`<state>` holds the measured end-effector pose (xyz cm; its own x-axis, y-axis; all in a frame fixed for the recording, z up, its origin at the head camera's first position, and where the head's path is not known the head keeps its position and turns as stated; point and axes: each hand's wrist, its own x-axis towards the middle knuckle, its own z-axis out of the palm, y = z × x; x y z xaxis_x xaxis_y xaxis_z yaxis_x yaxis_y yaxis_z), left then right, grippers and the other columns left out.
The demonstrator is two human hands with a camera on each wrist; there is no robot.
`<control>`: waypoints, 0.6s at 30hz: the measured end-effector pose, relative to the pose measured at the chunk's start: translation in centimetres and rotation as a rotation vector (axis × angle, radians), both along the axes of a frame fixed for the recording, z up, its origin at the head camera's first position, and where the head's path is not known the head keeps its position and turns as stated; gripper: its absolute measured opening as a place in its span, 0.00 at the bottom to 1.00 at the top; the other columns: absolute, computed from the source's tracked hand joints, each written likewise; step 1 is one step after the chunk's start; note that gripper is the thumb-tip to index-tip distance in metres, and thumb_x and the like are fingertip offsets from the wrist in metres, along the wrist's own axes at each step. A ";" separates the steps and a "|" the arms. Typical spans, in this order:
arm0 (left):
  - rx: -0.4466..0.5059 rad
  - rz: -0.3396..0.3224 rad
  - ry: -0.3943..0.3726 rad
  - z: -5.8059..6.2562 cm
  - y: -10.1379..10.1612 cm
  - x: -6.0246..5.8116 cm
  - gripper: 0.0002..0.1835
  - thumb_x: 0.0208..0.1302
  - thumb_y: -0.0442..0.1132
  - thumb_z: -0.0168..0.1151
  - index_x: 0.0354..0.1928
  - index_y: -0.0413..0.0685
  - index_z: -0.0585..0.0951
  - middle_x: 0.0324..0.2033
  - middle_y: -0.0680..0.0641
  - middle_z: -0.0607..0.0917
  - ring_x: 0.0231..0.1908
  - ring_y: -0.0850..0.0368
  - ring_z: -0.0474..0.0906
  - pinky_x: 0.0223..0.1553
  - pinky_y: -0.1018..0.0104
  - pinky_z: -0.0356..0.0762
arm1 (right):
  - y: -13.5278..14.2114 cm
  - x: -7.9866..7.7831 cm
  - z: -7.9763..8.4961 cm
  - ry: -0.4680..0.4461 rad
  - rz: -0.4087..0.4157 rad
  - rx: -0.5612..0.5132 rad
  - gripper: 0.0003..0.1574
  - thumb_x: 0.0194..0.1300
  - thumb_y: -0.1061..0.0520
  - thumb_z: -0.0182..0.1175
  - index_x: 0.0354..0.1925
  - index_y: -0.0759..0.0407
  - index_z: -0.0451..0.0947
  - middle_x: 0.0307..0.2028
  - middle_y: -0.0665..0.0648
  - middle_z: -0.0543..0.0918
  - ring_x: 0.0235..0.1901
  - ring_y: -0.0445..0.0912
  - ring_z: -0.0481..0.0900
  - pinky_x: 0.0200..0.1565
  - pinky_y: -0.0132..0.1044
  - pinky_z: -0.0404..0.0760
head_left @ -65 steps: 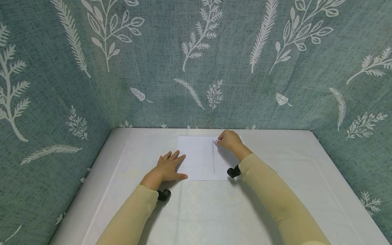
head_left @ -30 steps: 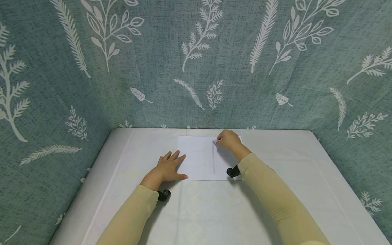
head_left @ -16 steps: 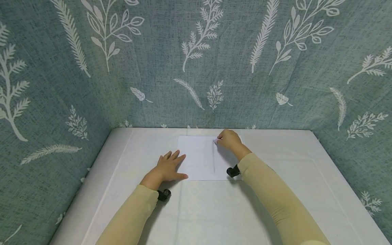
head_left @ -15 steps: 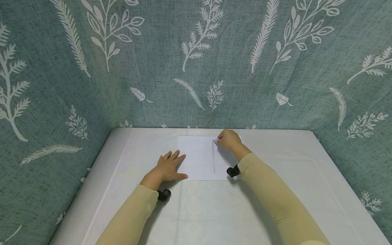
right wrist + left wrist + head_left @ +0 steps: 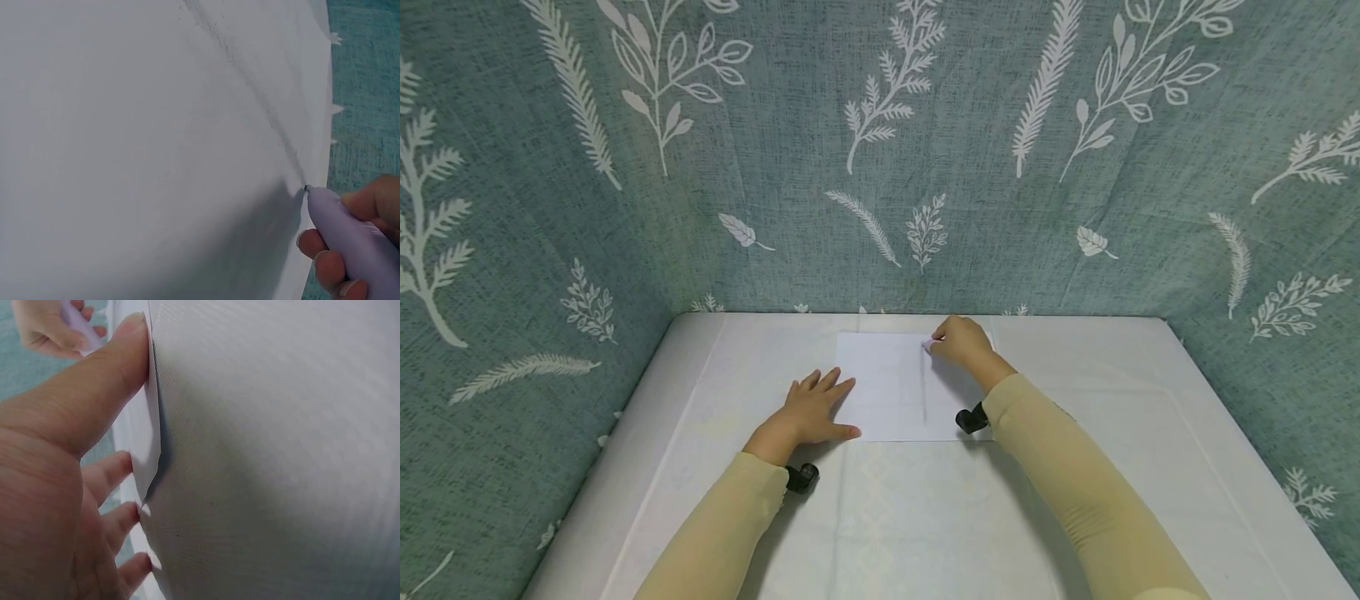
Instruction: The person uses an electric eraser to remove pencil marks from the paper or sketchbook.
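Observation:
A sheet of white paper (image 5: 880, 387) lies flat near the far edge of the table. My left hand (image 5: 808, 414) rests with fingers spread over its left side; in the left wrist view the thumb (image 5: 132, 347) presses along the paper's edge. At the far end of the sheet, my right hand (image 5: 964, 342) pinches a thick lavender pen-shaped tool (image 5: 350, 244) between thumb and fingers. Its small dark tip (image 5: 307, 187) meets the end of a smudgy grey line (image 5: 250, 81) with tiny dark specks beside it. In the head view that line runs from front to back.
A white cloth covers the table (image 5: 895, 517). Green curtain-like fabric (image 5: 790, 150) with white leaf prints stands around its back and sides. Black wrist cameras sit on the left wrist (image 5: 802, 478) and right wrist (image 5: 972, 419).
Almost nothing moves: the right hand keeps the lavender tool at the far end of the grey line, with only a tiny shift of the wrist. The left hand stays in place.

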<state>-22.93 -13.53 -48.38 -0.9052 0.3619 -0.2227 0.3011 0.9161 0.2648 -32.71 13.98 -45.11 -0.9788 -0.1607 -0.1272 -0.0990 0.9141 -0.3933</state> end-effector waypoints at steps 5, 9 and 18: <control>0.007 0.001 -0.002 0.1 0.0 -0.1 0.51 0.46 0.70 0.60 0.71 0.60 0.56 0.71 0.46 0.48 0.69 0.38 0.40 0.62 0.35 0.38 | -0.1 -0.1 0.0 -0.001 -0.003 -0.005 0.18 0.60 0.50 0.60 0.47 0.54 0.82 0.48 0.55 0.81 0.49 0.53 0.75 0.51 0.46 0.73; 0.004 0.000 0.000 0.2 0.0 -0.1 0.50 0.46 0.70 0.60 0.71 0.60 0.56 0.71 0.46 0.48 0.69 0.38 0.40 0.62 0.35 0.38 | -0.1 -0.1 -0.1 -0.001 0.007 -0.011 0.18 0.61 0.49 0.60 0.47 0.54 0.82 0.49 0.55 0.81 0.49 0.53 0.75 0.51 0.47 0.73; 0.002 0.003 -0.008 0.0 0.0 -0.1 0.50 0.46 0.70 0.60 0.71 0.61 0.55 0.71 0.46 0.48 0.69 0.38 0.39 0.62 0.35 0.38 | 0.3 -0.4 -0.3 0.017 -0.033 -0.007 0.18 0.60 0.51 0.59 0.47 0.54 0.82 0.48 0.55 0.81 0.47 0.53 0.77 0.48 0.46 0.74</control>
